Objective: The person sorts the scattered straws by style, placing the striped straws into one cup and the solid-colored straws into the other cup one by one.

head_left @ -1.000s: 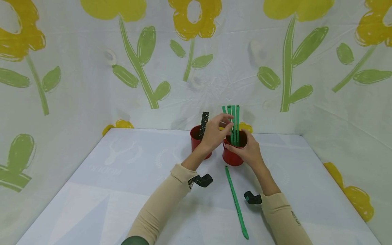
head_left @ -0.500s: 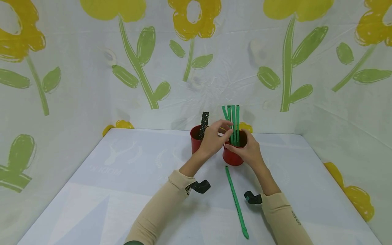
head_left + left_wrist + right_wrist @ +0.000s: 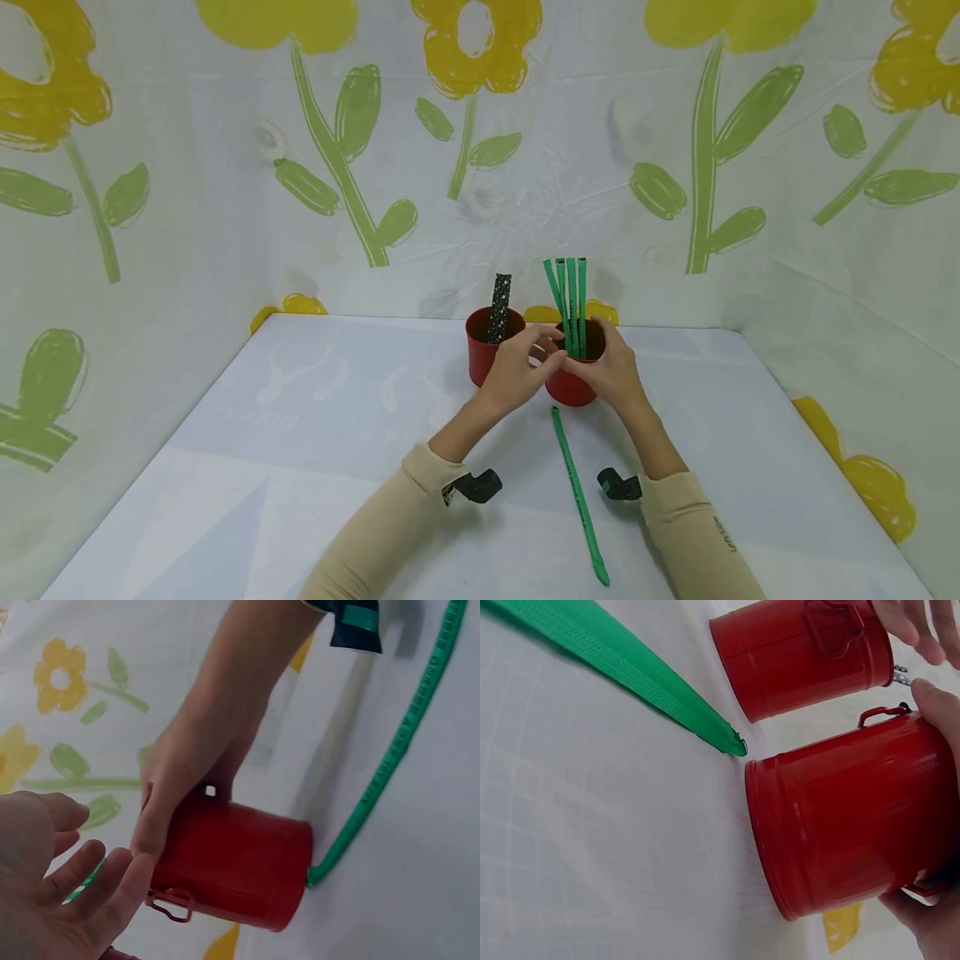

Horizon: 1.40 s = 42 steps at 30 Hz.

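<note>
My right hand [image 3: 617, 368] grips a red metal bucket [image 3: 572, 390] near its rim, thumb in front and fingers round the far side. Several flat green strips [image 3: 573, 304] stand upright in that bucket. Close by its left rim is my left hand [image 3: 520, 368], fingers loosely bent. In the left wrist view, the left fingertips [image 3: 135, 874] show nothing between them and overlap the right thumb and bucket rim. A second red bucket [image 3: 482, 358], with a black white-dotted strip [image 3: 499, 304] in it, stands behind the left hand.
One more green strip [image 3: 577, 496], printed with dark letters, lies on the white table [image 3: 300, 500] in front of the right bucket, between the forearms. A flower-printed curtain [image 3: 555, 167] rises behind the table's far edge. Black wrist devices [image 3: 478, 486] sit at both cuffs.
My left hand has come down from the green strips to the bucket's rim, and its forearm has drawn back toward the lower left. The right hand and bucket stay put.
</note>
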### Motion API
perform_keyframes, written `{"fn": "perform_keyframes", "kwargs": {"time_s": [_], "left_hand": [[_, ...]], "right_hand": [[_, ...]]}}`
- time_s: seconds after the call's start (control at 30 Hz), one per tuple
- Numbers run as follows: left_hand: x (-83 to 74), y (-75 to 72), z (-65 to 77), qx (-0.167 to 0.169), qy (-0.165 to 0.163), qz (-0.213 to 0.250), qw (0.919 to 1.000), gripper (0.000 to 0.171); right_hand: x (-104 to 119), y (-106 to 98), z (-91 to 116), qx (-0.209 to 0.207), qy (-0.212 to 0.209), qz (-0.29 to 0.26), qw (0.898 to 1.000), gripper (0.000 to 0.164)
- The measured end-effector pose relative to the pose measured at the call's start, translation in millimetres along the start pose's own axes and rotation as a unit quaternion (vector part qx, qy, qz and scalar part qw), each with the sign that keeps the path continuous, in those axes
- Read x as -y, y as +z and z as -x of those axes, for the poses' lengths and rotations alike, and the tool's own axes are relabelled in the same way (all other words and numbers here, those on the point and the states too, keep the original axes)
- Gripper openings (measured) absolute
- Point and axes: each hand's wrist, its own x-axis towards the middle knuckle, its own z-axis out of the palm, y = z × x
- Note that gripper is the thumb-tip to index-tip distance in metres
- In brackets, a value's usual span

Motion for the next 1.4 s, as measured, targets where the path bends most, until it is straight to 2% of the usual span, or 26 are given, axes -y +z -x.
{"fn": "perform_keyframes", "kwargs": {"time_s": [0.1, 0.3, 0.53, 0.7, 0.83, 1.03, 1.4], "left_hand": [[2.6, -0.2, 6.7, 0.012, -0.001, -0.003, 0.9999, 0.03], [5.2, -2.1, 20.9, 0.056, -0.029, -0.02, 0.9978, 0.033], [10.3, 0.7, 35.3, 0.126, -0.05, -0.031, 0.9903, 0.037], [7.5, 1.5, 39.8, 0.155, -0.064, -0.05, 0.9846, 0.036], [2.2, 3.6, 41.7, 0.179, -0.091, -0.073, 0.977, 0.037], [-2.5, 14.4, 45.6, 0.217, -0.129, -0.113, 0.9609, 0.045], [-7.5, 26.8, 49.5, 0.252, -0.14, -0.165, 0.943, 0.046]], "right_hand": [[0.0, 0.3, 0.5, 0.0, -0.002, -0.002, 1.0, 0.086], [1.4, 0.7, 0.7, 0.002, 0.016, 0.002, 1.0, 0.088], [2.1, 0.2, 1.5, 0.012, 0.038, 0.003, 0.999, 0.09], [2.6, 0.0, 1.8, 0.012, 0.041, -0.006, 0.999, 0.089], [3.2, 0.2, 1.4, 0.012, 0.043, -0.012, 0.999, 0.089], [3.7, 0.2, 1.1, 0.012, 0.046, -0.012, 0.999, 0.091], [1.8, 1.2, 0.0, 0.003, 0.033, -0.008, 0.999, 0.09]]}}
